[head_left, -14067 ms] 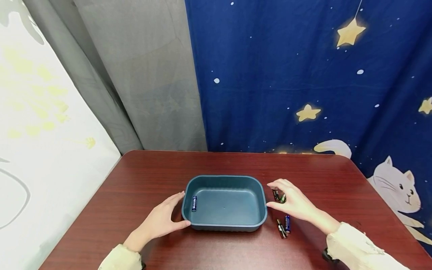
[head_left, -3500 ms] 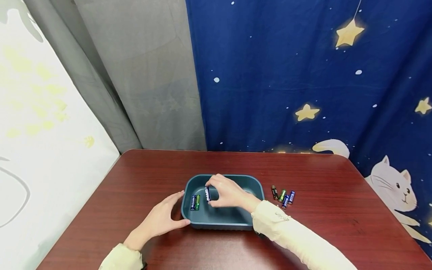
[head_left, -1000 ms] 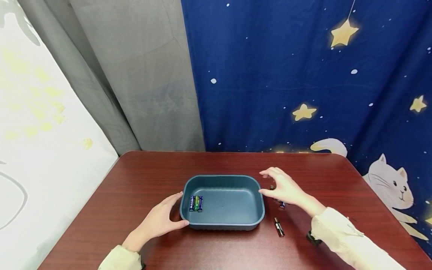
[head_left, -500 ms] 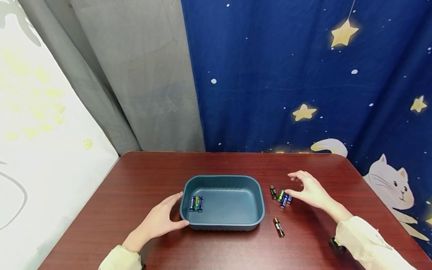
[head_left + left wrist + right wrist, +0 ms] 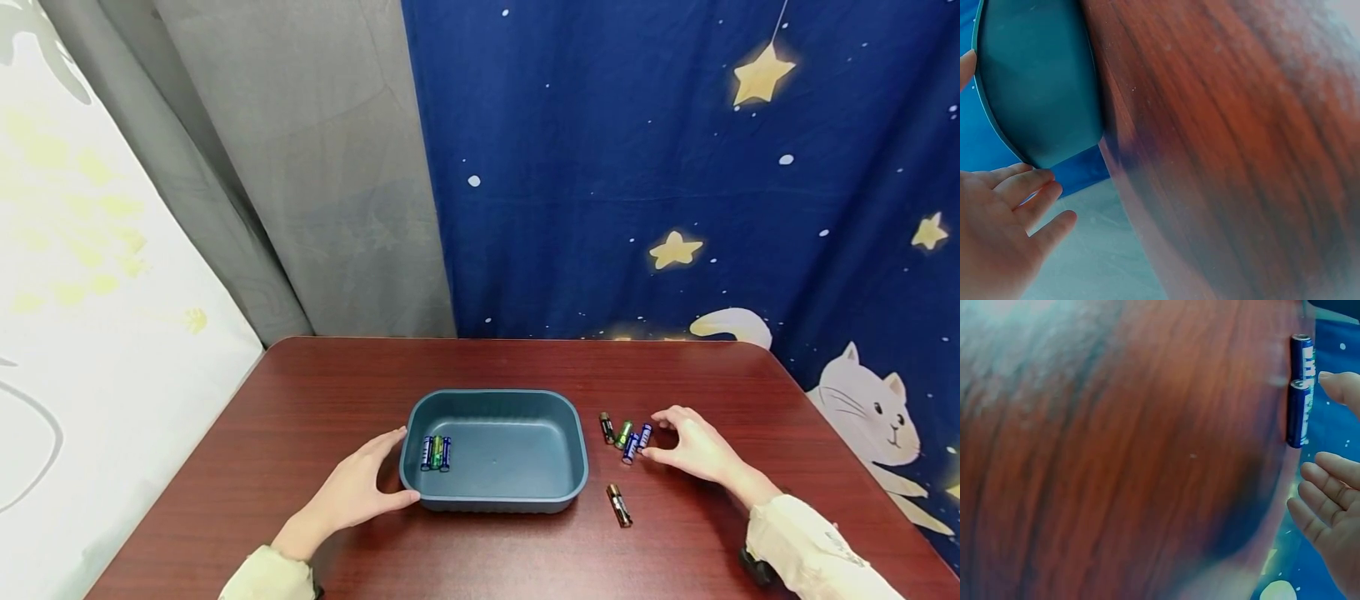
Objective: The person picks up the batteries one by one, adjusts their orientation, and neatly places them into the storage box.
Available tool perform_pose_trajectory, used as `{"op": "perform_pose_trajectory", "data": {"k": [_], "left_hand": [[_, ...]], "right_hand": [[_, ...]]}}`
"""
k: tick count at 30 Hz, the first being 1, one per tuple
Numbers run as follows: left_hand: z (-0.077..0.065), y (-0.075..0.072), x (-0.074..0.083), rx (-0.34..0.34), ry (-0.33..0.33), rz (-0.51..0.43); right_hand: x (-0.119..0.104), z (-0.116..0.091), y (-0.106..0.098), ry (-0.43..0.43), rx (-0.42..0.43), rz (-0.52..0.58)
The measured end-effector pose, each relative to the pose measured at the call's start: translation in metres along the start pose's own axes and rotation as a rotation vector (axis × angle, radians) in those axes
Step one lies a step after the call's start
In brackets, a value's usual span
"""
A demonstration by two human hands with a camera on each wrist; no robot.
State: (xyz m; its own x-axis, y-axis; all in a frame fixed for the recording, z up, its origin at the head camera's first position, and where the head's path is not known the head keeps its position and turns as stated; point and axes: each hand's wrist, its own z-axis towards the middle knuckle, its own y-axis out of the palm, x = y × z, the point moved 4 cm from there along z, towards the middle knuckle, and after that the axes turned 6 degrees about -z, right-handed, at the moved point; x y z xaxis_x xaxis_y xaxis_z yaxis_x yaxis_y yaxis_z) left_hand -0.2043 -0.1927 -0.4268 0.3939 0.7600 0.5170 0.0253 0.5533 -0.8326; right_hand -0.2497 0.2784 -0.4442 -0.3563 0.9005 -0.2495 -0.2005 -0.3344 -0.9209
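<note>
Head view shows a blue battery (image 5: pixel 645 437) lying on the counter (image 5: pixel 322 400), right by the thumb and fingers of the right hand (image 5: pixel 701 450). That grip is spread open around it; I can't tell if the skin touches it. The battery is a small, shiny tube, and its side leans close to a second blue battery (image 5: pixel 630 448). A green battery (image 5: pixel 623 434) and a black battery (image 5: pixel 607 427) lie just past those two, and a black-and-gold battery (image 5: pixel 619 506) lies nearer the person. Next comes the box (image 5: pixel 502 458), blue-green and smooth like plastic, with round corners. Three batteries (image 5: pixel 437 452), blue, green and blue, lie in a neat row inside it, at its left end. The left hand (image 5: pixel 348 496) has its grip open too, with thumb and fingertips on the box's left edge. The counter is red-brown with dark wood streaks. Behind it hang a grey cloth (image 5: pixel 330 183) and a blue curtain (image 5: pixel 570 167) with stars. The right wrist view shows the flat silver ends of the two blue batteries, with a bit of green peeking out behind. The left wrist view shows the box's plain outer side; the left thumb is cut off there. The writing on the batteries is too tiny to read.
</note>
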Motion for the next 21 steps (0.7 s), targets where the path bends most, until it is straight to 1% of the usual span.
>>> {"op": "perform_pose_trajectory", "data": {"k": [14, 21], "left_hand": [[0.000, 0.001, -0.001, 0.000, 0.006, 0.008], [-0.001, 0.000, -0.001, -0.002, 0.004, -0.001]], "right_hand": [[0.000, 0.003, 0.011, 0.013, -0.036, -0.035], [0.001, 0.004, 0.012, 0.000, -0.024, -0.032]]}}
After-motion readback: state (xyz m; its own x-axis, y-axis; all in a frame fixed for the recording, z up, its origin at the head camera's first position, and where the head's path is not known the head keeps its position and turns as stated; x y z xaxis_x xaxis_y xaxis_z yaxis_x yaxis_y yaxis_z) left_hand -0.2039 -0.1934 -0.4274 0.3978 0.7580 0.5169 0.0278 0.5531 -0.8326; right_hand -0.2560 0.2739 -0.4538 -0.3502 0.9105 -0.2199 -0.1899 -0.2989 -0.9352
